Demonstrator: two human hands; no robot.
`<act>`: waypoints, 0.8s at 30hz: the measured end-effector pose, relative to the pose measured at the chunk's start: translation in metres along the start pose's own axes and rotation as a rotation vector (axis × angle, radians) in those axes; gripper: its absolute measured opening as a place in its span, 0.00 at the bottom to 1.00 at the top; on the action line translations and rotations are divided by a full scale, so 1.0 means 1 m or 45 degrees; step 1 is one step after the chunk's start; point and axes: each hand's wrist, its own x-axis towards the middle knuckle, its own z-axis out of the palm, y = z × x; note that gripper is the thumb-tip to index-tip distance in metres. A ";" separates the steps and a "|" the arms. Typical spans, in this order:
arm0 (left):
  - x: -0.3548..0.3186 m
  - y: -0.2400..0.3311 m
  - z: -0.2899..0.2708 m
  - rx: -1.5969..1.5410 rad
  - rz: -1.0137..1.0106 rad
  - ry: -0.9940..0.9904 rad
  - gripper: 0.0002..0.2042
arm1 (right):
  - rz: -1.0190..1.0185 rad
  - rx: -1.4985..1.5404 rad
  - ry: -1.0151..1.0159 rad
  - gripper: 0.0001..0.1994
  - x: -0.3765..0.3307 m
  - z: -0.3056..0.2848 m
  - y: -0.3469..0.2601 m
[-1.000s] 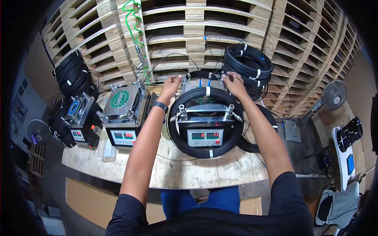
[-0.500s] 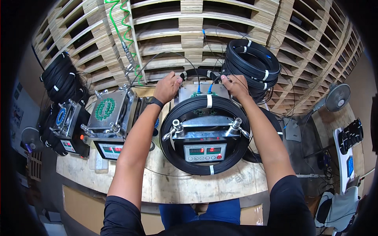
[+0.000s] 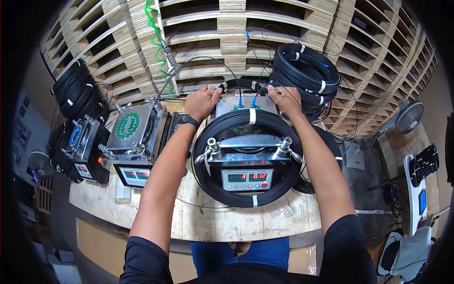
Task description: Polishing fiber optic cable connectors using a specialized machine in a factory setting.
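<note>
In front of me stands a fiber polishing machine (image 3: 246,199) with a metal top plate and a lit panel. At its far left corner, my left hand (image 3: 202,102) is closed around a clamp lever, mostly hidden by the fingers. My right hand (image 3: 286,101) grips the matching lever at the far right corner; a bit of metal shows by the thumb. A large coil of black cable (image 3: 201,177) leans around the machine's front. Two blue connectors (image 3: 254,102) stand plugged into the plate between my hands. Two front clamps (image 3: 283,146) are untouched.
Two similar machines, one with a green-ringed plate (image 3: 127,125) and one with a blue ring (image 3: 75,136), stand at left. Black cable coils are stacked at right (image 3: 307,78) and far left (image 3: 73,92). Wooden pallets (image 3: 231,42) rise behind. A green coiled air hose (image 3: 155,38) hangs there.
Both hands stay at the far corners, with only slight shifts. The red digits on the panel have changed. The whole view has shifted a little.
</note>
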 end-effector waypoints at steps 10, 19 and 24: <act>-0.002 0.004 0.002 0.079 -0.038 0.075 0.27 | 0.131 0.031 -0.049 0.32 -0.004 -0.005 -0.007; -0.006 0.001 0.007 0.047 -0.027 0.178 0.25 | 0.015 0.016 0.039 0.31 -0.005 0.008 0.001; -0.004 0.004 0.008 -0.049 -0.030 0.229 0.23 | -0.253 -0.087 0.176 0.26 -0.003 0.018 0.016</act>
